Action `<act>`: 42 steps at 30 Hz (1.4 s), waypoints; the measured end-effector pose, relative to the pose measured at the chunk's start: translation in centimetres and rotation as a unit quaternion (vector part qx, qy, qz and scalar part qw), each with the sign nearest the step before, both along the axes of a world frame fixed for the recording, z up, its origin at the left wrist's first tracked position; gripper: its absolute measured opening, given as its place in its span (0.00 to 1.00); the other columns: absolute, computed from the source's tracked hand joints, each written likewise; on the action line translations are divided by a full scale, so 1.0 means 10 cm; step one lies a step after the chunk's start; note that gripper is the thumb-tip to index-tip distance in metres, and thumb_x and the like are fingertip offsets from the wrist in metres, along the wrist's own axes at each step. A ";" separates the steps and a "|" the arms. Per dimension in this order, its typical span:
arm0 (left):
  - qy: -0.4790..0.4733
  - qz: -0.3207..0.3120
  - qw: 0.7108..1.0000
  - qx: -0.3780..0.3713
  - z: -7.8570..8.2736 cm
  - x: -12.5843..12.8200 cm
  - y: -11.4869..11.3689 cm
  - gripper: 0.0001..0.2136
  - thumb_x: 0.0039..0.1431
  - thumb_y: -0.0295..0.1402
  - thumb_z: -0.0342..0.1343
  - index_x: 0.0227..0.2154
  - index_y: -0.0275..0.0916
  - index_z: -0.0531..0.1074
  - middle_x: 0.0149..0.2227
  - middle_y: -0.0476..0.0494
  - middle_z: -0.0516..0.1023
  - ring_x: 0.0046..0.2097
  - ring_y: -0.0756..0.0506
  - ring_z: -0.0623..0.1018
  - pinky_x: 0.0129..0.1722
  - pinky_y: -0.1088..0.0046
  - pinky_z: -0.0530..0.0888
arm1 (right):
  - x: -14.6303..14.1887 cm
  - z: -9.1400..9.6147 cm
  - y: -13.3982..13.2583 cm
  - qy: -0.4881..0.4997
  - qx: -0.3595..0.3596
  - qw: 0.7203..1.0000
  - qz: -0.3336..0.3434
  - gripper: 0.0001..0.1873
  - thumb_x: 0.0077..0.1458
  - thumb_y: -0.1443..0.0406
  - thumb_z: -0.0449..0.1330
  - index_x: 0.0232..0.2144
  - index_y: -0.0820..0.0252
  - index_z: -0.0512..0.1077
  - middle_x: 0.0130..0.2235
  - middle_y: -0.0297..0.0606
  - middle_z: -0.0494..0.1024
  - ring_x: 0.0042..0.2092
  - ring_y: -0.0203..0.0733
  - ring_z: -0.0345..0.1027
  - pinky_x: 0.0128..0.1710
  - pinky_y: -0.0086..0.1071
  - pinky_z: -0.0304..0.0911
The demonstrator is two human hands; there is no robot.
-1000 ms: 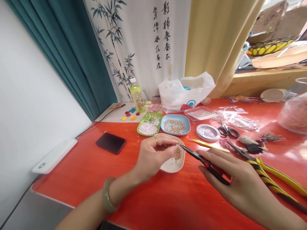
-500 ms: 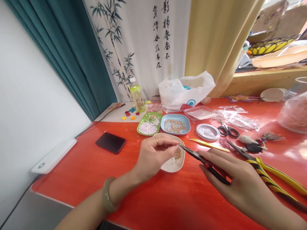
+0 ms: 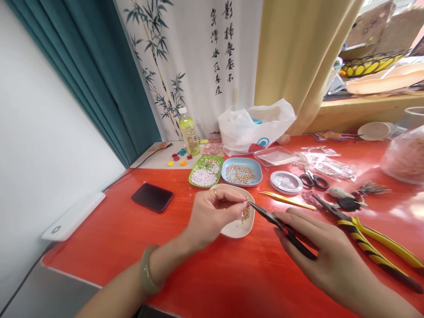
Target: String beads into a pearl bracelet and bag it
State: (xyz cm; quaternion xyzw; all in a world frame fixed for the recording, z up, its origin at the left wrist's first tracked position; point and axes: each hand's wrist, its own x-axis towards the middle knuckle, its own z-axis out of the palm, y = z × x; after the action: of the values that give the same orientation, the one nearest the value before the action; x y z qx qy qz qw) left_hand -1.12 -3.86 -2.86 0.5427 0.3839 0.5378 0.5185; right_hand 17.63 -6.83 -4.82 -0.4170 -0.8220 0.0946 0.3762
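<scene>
In the head view, with the white dish [image 3: 236, 230] as the centre of the clock, the left hand [image 3: 209, 216] comes in from 8 o'clock, over the dish's near-left side. Its thumb and forefinger press together at the tips, pinching a tiny piece [image 3: 247, 202] above the dish; what that is, is too small to tell. There is a ring [image 3: 215, 192] on this hand and a green bangle [image 3: 149, 270] on its wrist.

The right hand [image 3: 326, 247], at 4 o'clock, is closed around the black-and-red handles of the pliers [image 3: 270, 216]. Their nose points to 10 o'clock and ends right at the left fingertips; whether it grips the piece cannot be told.

Gold beads [image 3: 245, 215] lie in the white dish, partly hidden by the left hand. At 12 o'clock, just beyond it, the blue dish [image 3: 258, 166] holds more gold beads. The green dish [image 3: 198, 164], touching or just beside the blue one, sits at 11 o'clock with white beads [image 3: 204, 177] in it.

Tweezers [image 3: 288, 201] lie at 3 o'clock, near the right hand, with big pliers [image 3: 371, 251] well beyond at 4. A round box [image 3: 285, 182] and scissors [image 3: 314, 180] are at 2, and a phone [image 3: 152, 197] is at 9, all on the red table [image 3: 205, 278].
</scene>
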 end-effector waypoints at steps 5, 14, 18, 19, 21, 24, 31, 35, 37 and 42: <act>-0.018 0.003 1.000 0.012 -0.06 0.02 -0.01 0.03 0.41 0.24 0.60 0.21 0.37 0.73 0.27 0.48 0.75 0.30 0.52 0.75 0.30 0.79 0.73 | -0.04 -0.02 -0.02 0.019 -0.036 0.999 -0.003 0.08 0.53 0.71 0.50 0.35 0.62 0.67 0.26 0.36 0.69 0.25 0.35 0.64 0.23 0.27 0.62; -0.007 0.031 0.999 -0.024 -0.03 0.03 -0.06 0.02 0.41 0.27 0.62 0.22 0.37 0.74 0.26 0.49 0.76 0.29 0.53 0.75 0.30 0.80 0.72 | -0.01 -0.08 0.02 -0.033 0.064 0.997 -0.023 0.11 0.52 0.72 0.50 0.39 0.60 0.65 0.29 0.39 0.71 0.26 0.37 0.67 0.24 0.29 0.63; -0.018 0.014 0.998 -0.057 0.01 0.02 -0.05 0.03 0.39 0.27 0.62 0.21 0.37 0.74 0.24 0.50 0.76 0.27 0.53 0.74 0.27 0.80 0.72 | 0.04 -0.08 0.02 -0.064 0.095 0.993 -0.021 0.12 0.52 0.72 0.50 0.40 0.61 0.65 0.29 0.40 0.72 0.26 0.38 0.68 0.24 0.29 0.64; -0.023 0.007 0.998 -0.060 0.02 0.02 -0.05 0.03 0.39 0.27 0.62 0.21 0.37 0.75 0.24 0.50 0.76 0.27 0.53 0.74 0.27 0.80 0.71 | 0.05 -0.08 0.03 -0.072 0.103 0.992 -0.021 0.12 0.52 0.72 0.50 0.40 0.61 0.65 0.30 0.40 0.72 0.26 0.38 0.69 0.24 0.29 0.64; -0.028 -0.004 0.997 -0.066 0.02 0.01 -0.04 0.03 0.39 0.26 0.62 0.21 0.37 0.75 0.25 0.49 0.76 0.27 0.54 0.74 0.27 0.81 0.71 | 0.07 -0.05 0.03 -0.088 0.121 0.989 -0.021 0.12 0.52 0.72 0.49 0.40 0.62 0.65 0.30 0.42 0.73 0.27 0.39 0.69 0.23 0.29 0.63; -0.024 -0.012 0.997 -0.073 0.03 -0.01 -0.04 0.03 0.39 0.26 0.63 0.21 0.37 0.75 0.25 0.50 0.76 0.27 0.55 0.73 0.26 0.82 0.70 | 0.08 0.00 0.06 -0.113 0.150 0.982 -0.025 0.11 0.53 0.72 0.49 0.39 0.62 0.65 0.31 0.43 0.74 0.26 0.39 0.69 0.20 0.28 0.61; -0.018 -0.043 0.995 -0.083 0.04 -0.03 -0.02 0.03 0.38 0.26 0.63 0.20 0.37 0.75 0.24 0.50 0.76 0.25 0.55 0.72 0.25 0.83 0.69 | 0.12 0.05 0.07 -0.157 0.190 0.969 -0.020 0.12 0.52 0.73 0.49 0.40 0.62 0.64 0.31 0.43 0.74 0.25 0.39 0.68 0.19 0.28 0.60; -0.014 -0.050 0.994 -0.100 0.04 -0.05 0.00 0.04 0.37 0.26 0.64 0.20 0.37 0.75 0.23 0.50 0.76 0.25 0.55 0.73 0.25 0.81 0.70 | 0.17 0.06 0.08 -0.174 0.202 0.964 -0.018 0.13 0.52 0.73 0.49 0.41 0.62 0.64 0.32 0.43 0.74 0.26 0.39 0.68 0.20 0.29 0.60; -0.004 -0.053 0.992 -0.110 0.04 -0.06 0.01 0.04 0.36 0.26 0.64 0.20 0.36 0.75 0.23 0.49 0.76 0.25 0.54 0.73 0.26 0.80 0.70 | 0.19 0.07 0.08 -0.191 0.208 0.959 -0.018 0.13 0.52 0.73 0.48 0.40 0.61 0.64 0.31 0.42 0.74 0.25 0.39 0.68 0.18 0.29 0.58; 0.016 -0.068 0.989 -0.129 0.02 -0.05 0.03 0.05 0.36 0.28 0.65 0.20 0.35 0.75 0.21 0.47 0.75 0.24 0.53 0.73 0.25 0.78 0.69 | 0.21 0.13 0.10 -0.250 0.243 0.937 -0.025 0.11 0.53 0.70 0.47 0.37 0.60 0.66 0.28 0.41 0.75 0.22 0.40 0.66 0.15 0.31 0.53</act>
State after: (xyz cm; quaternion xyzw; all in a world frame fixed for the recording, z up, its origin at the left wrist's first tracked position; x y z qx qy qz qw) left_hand -1.60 -3.60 -2.69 0.5046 0.4208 0.4384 0.6133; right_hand 19.70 -5.84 -3.52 -0.3440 -0.8766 -0.2245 0.2507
